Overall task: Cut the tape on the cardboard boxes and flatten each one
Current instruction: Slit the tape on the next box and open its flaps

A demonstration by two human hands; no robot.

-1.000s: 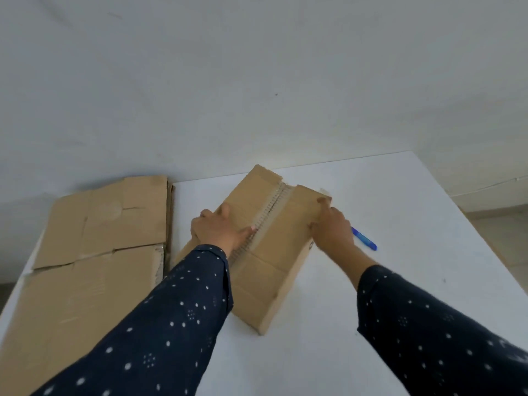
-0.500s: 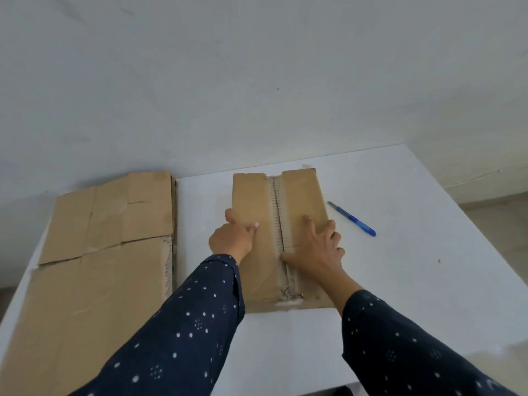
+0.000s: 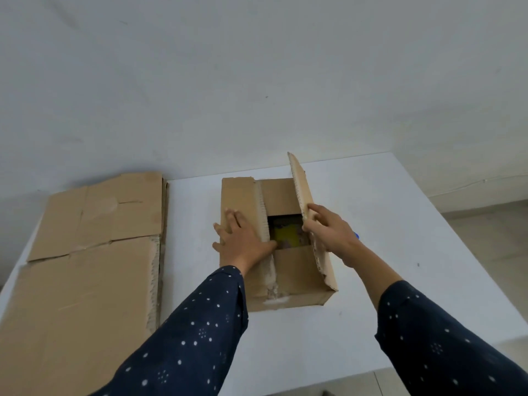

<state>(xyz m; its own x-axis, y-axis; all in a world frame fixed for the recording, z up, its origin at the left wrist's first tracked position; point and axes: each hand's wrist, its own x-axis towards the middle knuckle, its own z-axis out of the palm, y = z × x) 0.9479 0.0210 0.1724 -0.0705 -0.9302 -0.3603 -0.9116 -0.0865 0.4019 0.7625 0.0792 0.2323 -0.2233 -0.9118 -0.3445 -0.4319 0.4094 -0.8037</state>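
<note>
A brown cardboard box (image 3: 294, 278) stands in the middle of the white table. Its top seam is split. The right top flap (image 3: 300, 184) is raised nearly upright, and my right hand (image 3: 328, 232) grips its inner edge. My left hand (image 3: 243, 241) lies on the left top flap (image 3: 240, 195), with fingertips curled over its inner edge. Between the flaps I see the inner flaps and a dark gap with something yellow (image 3: 285, 235) inside.
Flattened cardboard (image 3: 85, 252) lies in a stack on the left side of the table (image 3: 400, 252). A blue pen (image 3: 355, 235) pokes out just behind my right wrist. The table's right and front edges are close, with floor beyond.
The box was turned square to me, and both hands pressed on its closed top. Now the seam is parted and my right hand has lifted the right flap.
</note>
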